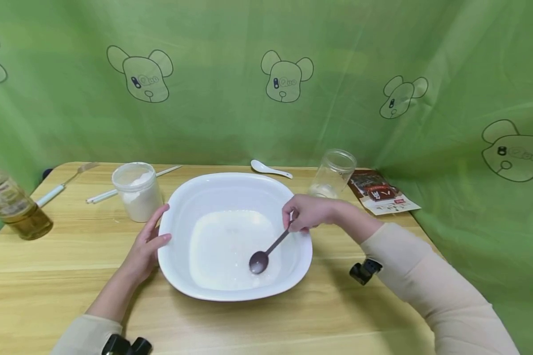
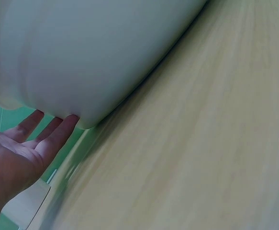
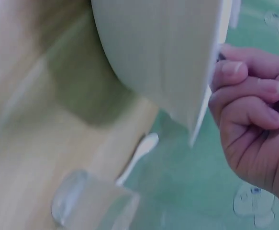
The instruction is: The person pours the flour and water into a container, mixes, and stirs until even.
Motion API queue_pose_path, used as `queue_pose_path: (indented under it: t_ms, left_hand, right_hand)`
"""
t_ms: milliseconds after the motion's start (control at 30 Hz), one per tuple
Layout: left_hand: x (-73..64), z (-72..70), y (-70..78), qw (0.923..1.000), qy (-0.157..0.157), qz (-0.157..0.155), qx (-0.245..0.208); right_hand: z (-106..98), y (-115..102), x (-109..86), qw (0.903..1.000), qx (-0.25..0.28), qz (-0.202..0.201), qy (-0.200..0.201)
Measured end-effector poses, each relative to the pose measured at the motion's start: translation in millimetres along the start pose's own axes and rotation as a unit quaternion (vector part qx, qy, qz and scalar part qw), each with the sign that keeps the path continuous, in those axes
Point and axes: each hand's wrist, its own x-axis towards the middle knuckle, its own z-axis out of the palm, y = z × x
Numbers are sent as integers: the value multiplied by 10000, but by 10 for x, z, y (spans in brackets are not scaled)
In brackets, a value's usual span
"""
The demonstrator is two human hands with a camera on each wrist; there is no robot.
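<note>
A large white basin (image 1: 182, 276) stands on the wooden table, with a pale, milky-looking layer across its bottom. My right hand (image 1: 311, 213) grips the handle of a dark brown spoon (image 1: 258, 263) over the basin's right side; the spoon's bowl is down inside, low over the pale layer. In the right wrist view the fingers of that hand (image 3: 254, 110) are curled at the rim, and most of the spoon is hidden. My left hand (image 1: 144, 249) steadies the basin's left side. Its fairly straight fingers (image 2: 58, 136) touch the outer wall, with the thumb at the rim.
A jar of white powder (image 1: 142, 197) stands behind my left hand, beside white sticks (image 1: 104, 195). Further left are an amber-liquid bottle (image 1: 19, 212) and a white-handled utensil (image 1: 51, 195). Behind the basin lie a white spoon (image 1: 271, 170), a clear jar (image 1: 333, 172) and a brown packet (image 1: 379, 192).
</note>
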Motion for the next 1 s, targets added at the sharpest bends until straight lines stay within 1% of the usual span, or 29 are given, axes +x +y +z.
queue_pose_path:
  t_ms: [133,267,367,467,500,600,700,733,833,933,1000]
  left_hand:
    - [3,-7,5,10000,7,16,-18]
    - [6,-11,0,10000,-36,32,-50]
    - [5,-9,-4,10000,-41,26,-54]
    - [2,-6,-7,10000,-23,1,-32]
    - [-1,-5,-8,10000,-10,-8,-27]
    - [-4,-4,-12,10000,-12,-9,-10]
    - [-5,-6,-15,10000,-15,19,-13]
    - [-5,-6,-15,10000,-17,29,-11]
    - [-1,-6,-16,10000,-17,45,-5]
    - [2,-4,-13,10000,3,42,9]
    - [2,-3,-10,10000,15,33,10]
  right_hand:
    - [-139,74,-8,9979,-216,74,608]
    - [-199,158,87,9935,-347,53,1086]
    - [-193,187,197,9910,-343,-147,1289]
    - [-154,157,319,9892,-350,-399,1369]
    - [-139,159,367,9884,-315,-640,1339]
    - [-60,76,481,9888,-252,-873,1183]
    - [54,-5,578,9885,-214,-1163,946]
    - [99,-59,590,9902,-205,-1069,875]
    - [214,-127,606,9908,-155,-1206,593]
    - [283,-173,552,9922,-51,-1222,256]
    - [297,-176,492,9920,-94,-1259,45]
